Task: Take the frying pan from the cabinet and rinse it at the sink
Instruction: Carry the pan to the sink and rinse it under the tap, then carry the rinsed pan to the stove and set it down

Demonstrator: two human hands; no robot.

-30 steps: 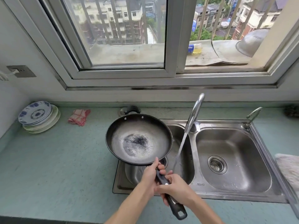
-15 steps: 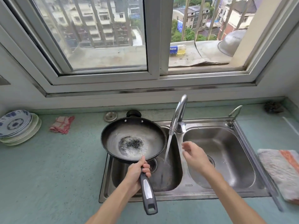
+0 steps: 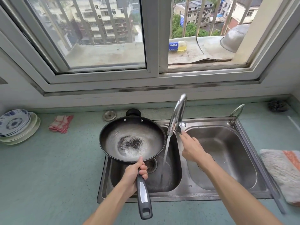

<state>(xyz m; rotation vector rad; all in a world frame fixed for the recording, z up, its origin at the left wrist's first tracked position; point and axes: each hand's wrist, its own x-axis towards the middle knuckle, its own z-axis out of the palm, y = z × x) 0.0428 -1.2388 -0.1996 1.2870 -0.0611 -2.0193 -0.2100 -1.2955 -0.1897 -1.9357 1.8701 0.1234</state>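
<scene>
A black frying pan (image 3: 132,140) with a worn, scorched centre hangs level over the left basin of the steel double sink (image 3: 183,194). My left hand (image 3: 134,173) grips its black and silver handle (image 3: 143,198) just below the pan's rim. A thin stream of water falls from the curved tap (image 3: 177,112) into the left basin, just right of the pan. My right hand (image 3: 192,149) reaches up to the tap's base, with an outstretched fingertip touching the lever (image 3: 182,126).
Stacked plates (image 3: 17,125) sit at the far left of the green counter, a red checked cloth (image 3: 60,124) beside them. A sink plug (image 3: 109,115) and black lid knob lie behind the pan. A striped towel (image 3: 283,172) lies right of the sink; a scourer (image 3: 277,105) sits in the back corner.
My right hand let go of the pan handle and moved up to the tap lever. The pan stayed over the left basin in my left hand alone.
</scene>
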